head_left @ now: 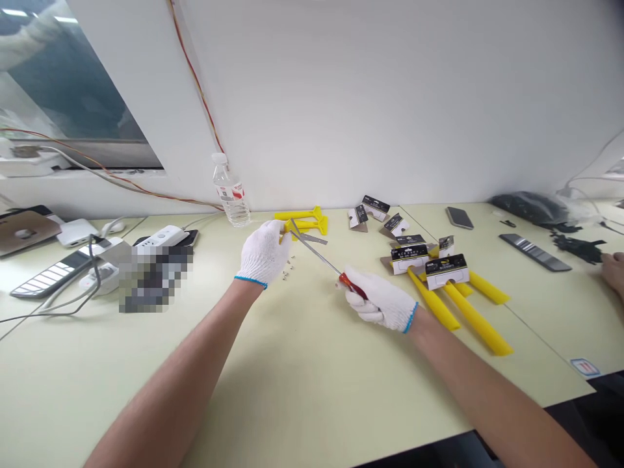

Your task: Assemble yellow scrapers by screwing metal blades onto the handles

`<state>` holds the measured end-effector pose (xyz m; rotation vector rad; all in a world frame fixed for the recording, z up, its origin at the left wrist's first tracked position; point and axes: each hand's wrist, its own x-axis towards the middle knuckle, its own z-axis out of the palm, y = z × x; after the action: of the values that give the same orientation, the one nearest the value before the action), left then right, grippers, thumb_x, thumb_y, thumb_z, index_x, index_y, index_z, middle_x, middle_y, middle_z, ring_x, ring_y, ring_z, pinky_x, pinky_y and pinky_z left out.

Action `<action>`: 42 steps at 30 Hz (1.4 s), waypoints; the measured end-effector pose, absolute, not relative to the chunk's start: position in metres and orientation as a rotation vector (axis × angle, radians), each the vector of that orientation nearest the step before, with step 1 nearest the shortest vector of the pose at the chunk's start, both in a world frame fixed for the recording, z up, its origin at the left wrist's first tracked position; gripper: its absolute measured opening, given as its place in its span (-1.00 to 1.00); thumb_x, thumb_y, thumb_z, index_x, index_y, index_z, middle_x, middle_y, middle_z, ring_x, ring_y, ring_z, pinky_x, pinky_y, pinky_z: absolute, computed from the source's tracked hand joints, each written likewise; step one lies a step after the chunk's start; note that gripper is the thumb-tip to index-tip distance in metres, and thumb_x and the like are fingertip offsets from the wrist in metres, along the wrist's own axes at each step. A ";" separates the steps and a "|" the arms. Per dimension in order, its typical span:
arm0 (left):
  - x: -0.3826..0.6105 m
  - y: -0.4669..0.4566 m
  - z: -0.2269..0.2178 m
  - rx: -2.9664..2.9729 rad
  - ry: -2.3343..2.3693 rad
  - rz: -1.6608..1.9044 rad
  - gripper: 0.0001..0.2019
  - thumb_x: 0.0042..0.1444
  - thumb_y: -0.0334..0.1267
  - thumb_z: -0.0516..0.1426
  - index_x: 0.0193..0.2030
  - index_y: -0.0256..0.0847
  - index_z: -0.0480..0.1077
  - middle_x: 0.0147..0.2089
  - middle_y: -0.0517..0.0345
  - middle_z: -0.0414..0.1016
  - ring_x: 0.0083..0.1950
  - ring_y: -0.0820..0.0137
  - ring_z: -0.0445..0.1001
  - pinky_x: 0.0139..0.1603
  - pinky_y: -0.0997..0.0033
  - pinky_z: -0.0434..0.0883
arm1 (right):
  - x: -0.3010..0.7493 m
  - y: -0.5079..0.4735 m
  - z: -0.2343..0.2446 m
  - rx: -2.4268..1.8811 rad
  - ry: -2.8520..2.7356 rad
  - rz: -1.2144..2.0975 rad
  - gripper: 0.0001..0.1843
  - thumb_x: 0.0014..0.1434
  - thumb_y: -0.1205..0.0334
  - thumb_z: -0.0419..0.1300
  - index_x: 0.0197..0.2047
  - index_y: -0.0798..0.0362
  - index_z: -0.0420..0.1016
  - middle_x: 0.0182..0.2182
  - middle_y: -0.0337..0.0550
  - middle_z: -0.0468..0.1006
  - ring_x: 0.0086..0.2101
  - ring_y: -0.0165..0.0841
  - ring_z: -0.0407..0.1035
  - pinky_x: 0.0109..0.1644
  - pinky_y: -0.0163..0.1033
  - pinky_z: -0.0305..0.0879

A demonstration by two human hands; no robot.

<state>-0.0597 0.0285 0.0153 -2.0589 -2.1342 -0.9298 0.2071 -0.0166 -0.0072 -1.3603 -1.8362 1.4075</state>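
Both my hands wear white knit gloves. My right hand [380, 300] is closed round the red handle of a screwdriver [322, 259], whose thin metal shaft points up and left. The shaft's tip meets a yellow plastic scraper [305, 226] with a metal blade, which my left hand [263, 252] is closed on at its near end. Several small pale screws [287, 268] lie on the table just below my left hand.
Packaged yellow-handled scrapers [446, 279] lie to the right, with loose cardboard sleeves [375, 208] behind them. A water bottle [231, 192] stands at the wall. A power strip, phones and cables [97, 260] crowd the left. Another person's hand [613, 273] rests at far right.
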 end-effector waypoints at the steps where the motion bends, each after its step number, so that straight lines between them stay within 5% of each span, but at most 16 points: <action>1: -0.060 0.028 0.015 -2.055 -2.142 -0.923 -0.77 0.30 -0.23 0.06 -0.10 -0.17 0.54 -0.09 -0.06 0.63 -0.09 0.11 0.58 -0.12 0.23 0.42 | 0.208 -0.017 -0.006 -1.373 -1.822 1.507 -0.42 0.36 -0.31 0.04 -0.16 0.09 0.46 -0.45 -0.09 0.39 -0.63 -0.67 -0.02 -0.56 -0.44 -0.12; 3: -0.060 0.028 0.014 -2.046 -2.159 -0.907 -0.77 0.30 -0.23 0.06 -0.10 -0.16 0.54 -0.09 -0.08 0.62 -0.09 0.11 0.58 -0.12 0.23 0.43 | 0.208 -0.016 -0.010 -1.401 -1.811 1.416 -0.51 0.31 -0.24 0.17 -0.19 0.09 0.38 -0.41 -0.08 0.41 -0.59 -0.65 0.04 -0.54 -0.44 -0.07; 5: -0.059 0.027 0.014 -2.042 -2.181 -0.893 -0.77 0.30 -0.23 0.05 -0.10 -0.16 0.54 -0.09 -0.09 0.62 -0.09 0.11 0.58 -0.11 0.23 0.43 | 0.206 -0.013 -0.017 -1.431 -1.848 0.989 -0.58 0.26 -0.16 0.26 -0.25 0.07 0.37 -0.38 -0.02 0.44 -0.48 -0.56 0.21 -0.48 -0.41 0.03; 9: -0.058 0.026 0.015 -2.021 -2.205 -0.885 -0.76 0.31 -0.23 0.04 -0.09 -0.18 0.53 -0.06 -0.11 0.62 -0.07 0.10 0.58 -0.09 0.22 0.44 | 0.202 -0.008 -0.027 -1.412 -1.913 0.254 -0.60 0.33 -0.13 0.16 -0.18 0.06 0.52 -0.19 0.07 0.51 -0.15 -0.26 0.38 -0.26 -0.28 0.21; 11: -0.059 0.026 0.017 -2.041 -2.185 -0.888 -0.77 0.30 -0.23 0.05 -0.10 -0.18 0.53 -0.08 -0.10 0.62 -0.08 0.10 0.58 -0.10 0.21 0.44 | 0.203 -0.009 -0.024 -1.434 -1.931 0.393 -0.50 0.39 -0.17 0.06 -0.15 0.12 0.53 -0.22 0.07 0.50 -0.21 -0.28 0.36 -0.27 -0.30 0.19; 14: -0.060 0.026 0.018 -2.067 -2.162 -0.888 -0.78 0.29 -0.25 0.05 -0.12 -0.17 0.53 -0.10 -0.08 0.63 -0.08 0.10 0.58 -0.10 0.21 0.44 | 0.206 -0.013 -0.017 -1.488 -1.879 1.183 -0.32 0.41 -0.36 -0.07 -0.13 0.15 0.43 -0.41 -0.06 0.38 -0.53 -0.49 0.09 -0.46 -0.35 -0.02; 16: -0.060 0.026 0.018 -2.065 -2.180 -0.879 -0.78 0.29 -0.25 0.05 -0.12 -0.17 0.53 -0.10 -0.08 0.63 -0.08 0.11 0.59 -0.10 0.22 0.44 | 0.207 -0.013 -0.015 -1.476 -1.805 1.520 -0.35 0.35 -0.38 0.04 -0.08 0.13 0.34 -0.44 -0.16 0.32 -0.58 -0.55 -0.07 -0.51 -0.37 -0.12; 19: -0.060 0.026 0.018 -2.077 -2.197 -0.888 -0.78 0.28 -0.26 0.06 -0.11 -0.17 0.53 -0.11 -0.08 0.63 -0.08 0.10 0.59 -0.10 0.22 0.44 | 0.207 -0.010 -0.021 -1.514 -1.877 0.996 -0.49 0.24 -0.17 0.25 -0.17 0.16 0.31 -0.41 -0.14 0.34 -0.48 -0.52 0.09 -0.40 -0.38 0.01; 22: -0.059 0.027 0.018 -2.081 -2.185 -0.923 -0.79 0.28 -0.26 0.06 -0.13 -0.18 0.52 -0.10 -0.07 0.63 -0.08 0.09 0.58 -0.11 0.20 0.44 | 0.204 -0.009 -0.027 -1.482 -1.935 0.306 -0.58 0.32 -0.06 0.17 -0.25 0.19 0.38 -0.32 0.00 0.42 -0.29 -0.40 0.24 -0.24 -0.33 0.09; 24: -0.058 0.027 0.018 -2.077 -2.175 -0.937 -0.81 0.29 -0.26 0.06 -0.14 -0.18 0.51 -0.09 -0.07 0.62 -0.09 0.10 0.58 -0.12 0.21 0.42 | 0.204 -0.011 -0.024 -1.461 -1.979 0.260 -0.57 0.35 -0.07 0.12 -0.24 0.20 0.42 -0.29 0.04 0.44 -0.26 -0.36 0.26 -0.23 -0.32 0.08; 26: -0.058 0.027 0.016 -2.086 -2.162 -0.921 -0.83 0.29 -0.27 0.06 -0.15 -0.17 0.49 -0.09 -0.07 0.62 -0.08 0.11 0.57 -0.13 0.22 0.39 | 0.206 -0.015 -0.017 -1.495 -1.996 0.602 -0.47 0.38 -0.18 0.07 -0.27 0.20 0.39 -0.37 0.01 0.40 -0.38 -0.42 0.22 -0.33 -0.34 0.04; 29: -0.057 0.027 0.012 -2.129 -2.148 -0.863 -0.86 0.31 -0.28 0.05 -0.20 -0.17 0.44 -0.09 -0.08 0.60 -0.10 0.12 0.56 -0.17 0.23 0.34 | 0.211 -0.020 -0.004 -1.410 -1.872 1.538 -0.29 0.40 -0.40 -0.11 -0.17 0.16 0.36 -0.52 -0.16 0.22 -0.59 -0.52 -0.05 -0.51 -0.35 -0.12; 31: -0.058 0.027 0.009 -2.147 -2.141 -0.840 -0.86 0.32 -0.28 0.05 -0.21 -0.17 0.42 -0.08 -0.08 0.60 -0.13 0.14 0.55 -0.21 0.24 0.30 | 0.213 -0.019 0.000 -1.334 -1.769 1.808 -0.34 0.37 -0.39 -0.04 -0.08 0.13 0.32 -0.50 -0.21 0.22 -0.62 -0.55 -0.14 -0.55 -0.35 -0.17; 34: -0.059 0.027 0.009 -2.131 -2.144 -0.832 -0.87 0.33 -0.28 0.05 -0.20 -0.16 0.42 -0.07 -0.07 0.60 -0.13 0.16 0.54 -0.23 0.26 0.27 | 0.209 -0.015 -0.008 -1.545 -1.840 1.268 -0.51 0.25 -0.15 0.25 -0.17 0.15 0.29 -0.40 -0.16 0.36 -0.55 -0.55 0.06 -0.48 -0.38 -0.04; 38: -0.060 0.026 0.013 -2.102 -2.170 -0.861 -0.88 0.31 -0.30 0.06 -0.20 -0.18 0.42 -0.10 -0.05 0.59 -0.14 0.19 0.52 -0.23 0.28 0.28 | 0.202 -0.011 -0.023 -1.579 -1.939 0.368 -0.56 0.33 -0.09 0.21 -0.25 0.20 0.44 -0.26 0.03 0.47 -0.24 -0.36 0.33 -0.23 -0.35 0.14; 42: -0.059 0.026 0.016 -2.104 -2.192 -0.863 -0.87 0.32 -0.26 0.07 -0.18 -0.18 0.44 -0.10 -0.01 0.60 -0.14 0.21 0.53 -0.20 0.31 0.30 | 0.206 -0.015 -0.020 -1.561 -1.858 0.657 -0.39 0.43 -0.23 0.05 -0.24 0.18 0.56 -0.34 0.04 0.48 -0.34 -0.43 0.35 -0.31 -0.35 0.15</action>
<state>-0.0590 0.0256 0.0162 -2.1041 -2.1919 -0.8633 0.2057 -0.0151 -0.0203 -1.5607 -1.8583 0.6571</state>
